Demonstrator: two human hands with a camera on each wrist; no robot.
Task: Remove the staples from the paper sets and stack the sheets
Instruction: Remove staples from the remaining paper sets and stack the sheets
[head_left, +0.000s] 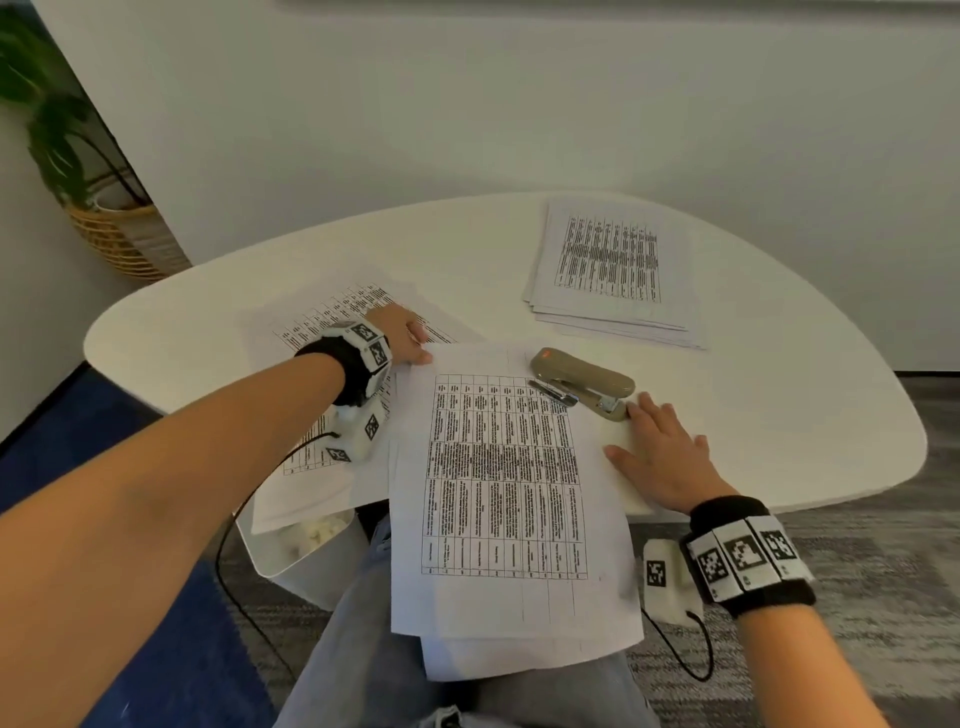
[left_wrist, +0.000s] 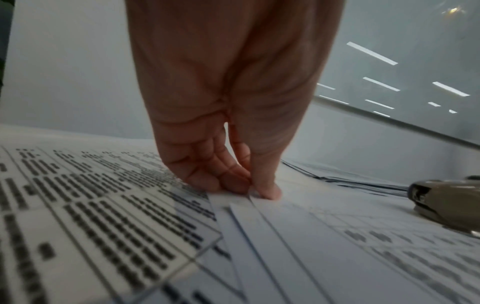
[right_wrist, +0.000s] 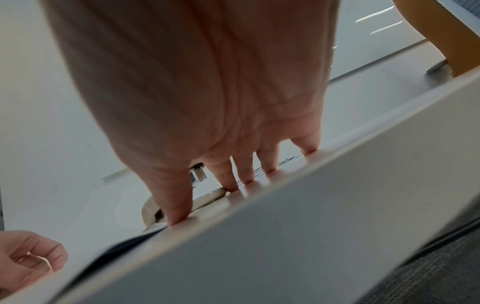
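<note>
Pretty plain room — a white oval table (head_left: 779, 426) pushed near a pale wall (head_left: 467, 114). Grey carpet (head_left: 883, 597) with a blue patch (head_left: 171, 649) on the left, and a potted plant (head_left: 47, 114) in a wicker basket (head_left: 124, 241) in the corner.

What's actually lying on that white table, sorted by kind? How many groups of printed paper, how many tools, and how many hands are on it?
Groups of printed paper: 3 (stack at the far right, sheets under the left hand, paper set in front of the person)
Staplers: 1 (beige stapler)
Hands: 2 (left hand, right hand)
Total: 6
</note>
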